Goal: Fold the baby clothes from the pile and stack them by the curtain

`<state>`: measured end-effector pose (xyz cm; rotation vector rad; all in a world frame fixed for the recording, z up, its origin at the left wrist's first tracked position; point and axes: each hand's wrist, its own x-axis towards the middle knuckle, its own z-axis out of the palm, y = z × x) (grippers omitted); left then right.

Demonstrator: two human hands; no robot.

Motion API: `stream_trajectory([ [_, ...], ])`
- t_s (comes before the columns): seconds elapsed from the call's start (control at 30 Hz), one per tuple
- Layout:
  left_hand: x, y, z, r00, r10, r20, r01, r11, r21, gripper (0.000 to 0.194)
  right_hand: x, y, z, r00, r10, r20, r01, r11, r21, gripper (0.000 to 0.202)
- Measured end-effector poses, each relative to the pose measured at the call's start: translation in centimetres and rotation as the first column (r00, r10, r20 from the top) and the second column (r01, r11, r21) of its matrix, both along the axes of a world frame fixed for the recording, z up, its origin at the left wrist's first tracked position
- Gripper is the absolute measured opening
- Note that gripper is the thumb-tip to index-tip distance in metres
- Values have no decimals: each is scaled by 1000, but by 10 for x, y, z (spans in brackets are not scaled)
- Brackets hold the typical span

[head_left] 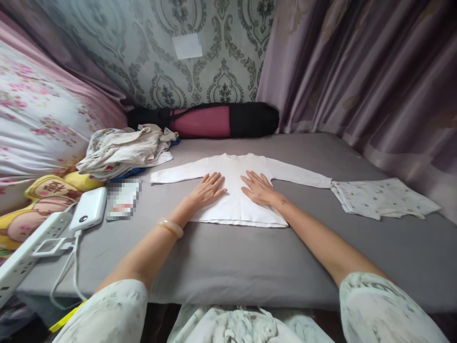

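A small white long-sleeved shirt (235, 205) lies spread on the grey sheet, collar toward the wall and both sleeves stretched out sideways. My left hand (210, 189) rests flat on the left part of its body, fingers apart. Over on the right part, my right hand (260, 188) also lies flat with spread fingers. Neither hand grips anything. Touching the cuff of the right sleeve is a folded white garment with small prints (385, 197).
Crumpled clothes (121, 150) are piled at the back left, near a black and dark red rolled bag (203, 121) along the wall. A white power bank (88, 208), a power strip (34, 250), cables and a yellow plush toy (53, 186) are at the left.
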<state>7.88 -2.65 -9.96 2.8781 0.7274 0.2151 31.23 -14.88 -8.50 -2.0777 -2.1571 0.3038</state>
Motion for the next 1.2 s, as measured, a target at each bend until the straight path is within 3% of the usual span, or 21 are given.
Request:
stream_trajectory([
  [0.23, -27, -18, 4, 992, -105, -68, 104, 994, -14, 77, -13, -40, 10, 990, 144, -4, -144, 989, -11, 66],
  [0.57, -55, -29, 9, 993, -74, -92, 62, 991, -120, 83, -19, -78, 14, 956, 265, -124, -273, 960, -54, 59],
  [0.83, -66, -36, 24, 985, -64, -163, 33, 982, -186, 85, -31, -111, 25, 930, 333, -157, -348, 934, -84, 57],
  [0.97, -61, -37, 35, 982, -48, -183, 9, 979, -205, 80, -38, -124, 35, 914, 346, -213, -374, 920, -114, 65],
  [1.1, -40, -45, 43, 989, -130, -76, 114, 975, -193, 50, -42, -136, 47, 888, 353, -295, -407, 902, -145, 64],
  [1.2, -17, -53, 43, 980, -201, -12, 195, 965, -174, 44, -40, -139, 58, 849, 364, -384, -444, 885, -143, 57],
])
